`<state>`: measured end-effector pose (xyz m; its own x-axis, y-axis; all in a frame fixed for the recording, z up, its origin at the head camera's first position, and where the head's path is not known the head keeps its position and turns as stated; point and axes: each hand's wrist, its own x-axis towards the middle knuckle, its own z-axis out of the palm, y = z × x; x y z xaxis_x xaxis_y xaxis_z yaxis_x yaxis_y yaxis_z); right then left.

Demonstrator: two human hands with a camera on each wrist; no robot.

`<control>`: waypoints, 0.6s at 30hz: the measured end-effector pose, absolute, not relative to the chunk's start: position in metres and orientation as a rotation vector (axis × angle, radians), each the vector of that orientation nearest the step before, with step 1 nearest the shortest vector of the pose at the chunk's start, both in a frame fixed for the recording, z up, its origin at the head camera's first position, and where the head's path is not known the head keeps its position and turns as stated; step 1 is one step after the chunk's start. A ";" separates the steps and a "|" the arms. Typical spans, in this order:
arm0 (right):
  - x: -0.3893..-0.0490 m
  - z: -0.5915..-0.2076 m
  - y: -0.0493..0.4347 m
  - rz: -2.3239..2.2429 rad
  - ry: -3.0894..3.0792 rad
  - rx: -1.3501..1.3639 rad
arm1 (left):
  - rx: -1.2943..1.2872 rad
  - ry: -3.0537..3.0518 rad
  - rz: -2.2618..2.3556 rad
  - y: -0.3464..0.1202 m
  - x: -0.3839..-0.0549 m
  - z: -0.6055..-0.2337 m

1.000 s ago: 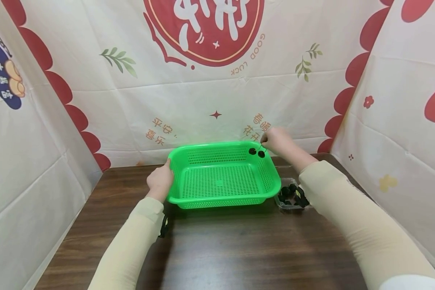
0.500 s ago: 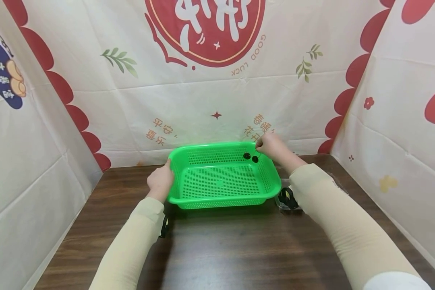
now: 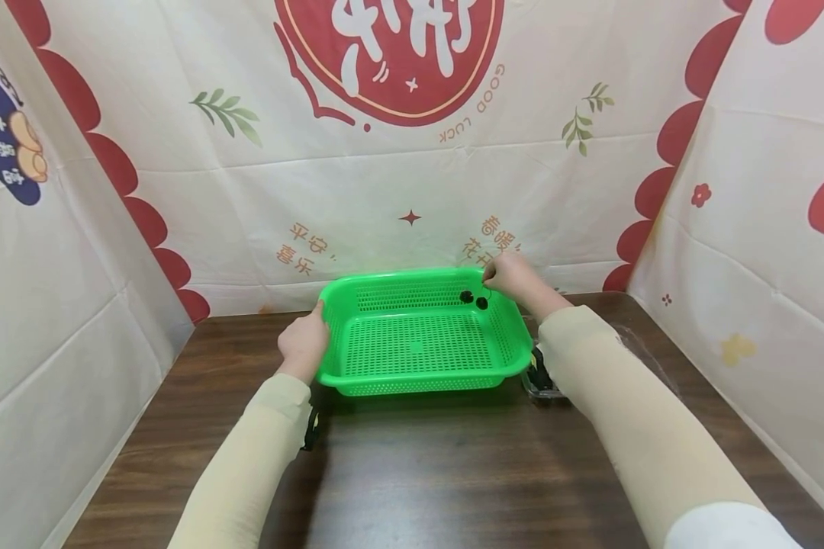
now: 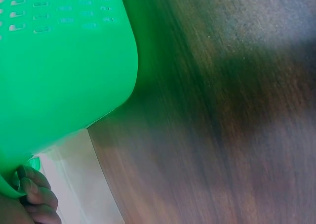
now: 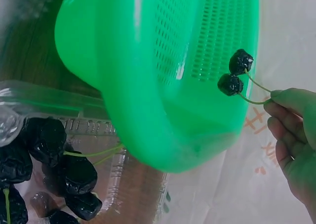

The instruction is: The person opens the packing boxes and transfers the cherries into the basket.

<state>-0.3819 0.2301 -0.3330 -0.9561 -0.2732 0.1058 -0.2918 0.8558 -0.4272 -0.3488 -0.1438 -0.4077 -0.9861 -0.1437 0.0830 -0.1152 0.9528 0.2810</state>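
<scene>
A green slotted plastic basket (image 3: 412,379) stands on the brown table. My left hand (image 3: 304,341) grips its left rim; in the left wrist view, curled fingers (image 4: 40,197) show at the rim. My right hand (image 3: 515,278) pinches the thin stems of a pair of dark cherries (image 5: 230,84) between thumb and fingers. They hang over the basket's far right corner, below its rim level, apart from its floor. Right of the basket, partly hidden by my right sleeve in the head view, a clear plastic box (image 5: 118,189) contains several more dark cherries (image 5: 80,174) with stems.
The clear box sits close against the basket's right side. Its transparent lid (image 3: 642,347) seems to lie behind my right forearm. A printed white cloth (image 3: 398,175) hangs upright behind the table (image 3: 412,473) and along both sides.
My right hand has moved slightly left, bringing the cherry pair a little lower and farther inside the basket. My right forearm now covers more of the clear box. The left hand stays put.
</scene>
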 end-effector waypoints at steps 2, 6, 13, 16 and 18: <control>-0.385 -0.335 0.231 0.721 -2.984 0.447 | 0.203 -3.007 -0.427 -0.144 -0.349 -0.408; -0.388 -0.338 0.231 0.758 -2.997 0.430 | 0.196 -3.014 -0.440 -0.146 -0.349 -0.410; -0.394 -0.341 0.227 0.746 -3.037 0.420 | 0.206 -3.014 -0.450 -0.146 -0.347 -0.407; -0.398 -0.344 0.227 0.730 -3.052 0.421 | 0.207 -3.013 -0.447 -0.145 -0.348 -0.407; -0.400 -0.348 0.227 0.718 -3.050 0.415 | 0.199 -3.012 -0.445 -0.144 -0.349 -0.407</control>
<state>-0.4004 0.2274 -0.3482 -0.9654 -0.2574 0.0411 -0.2488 0.8625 -0.4407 -0.3485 -0.1443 -0.4073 -0.9874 -0.1417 0.0701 -0.1154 0.9490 0.2935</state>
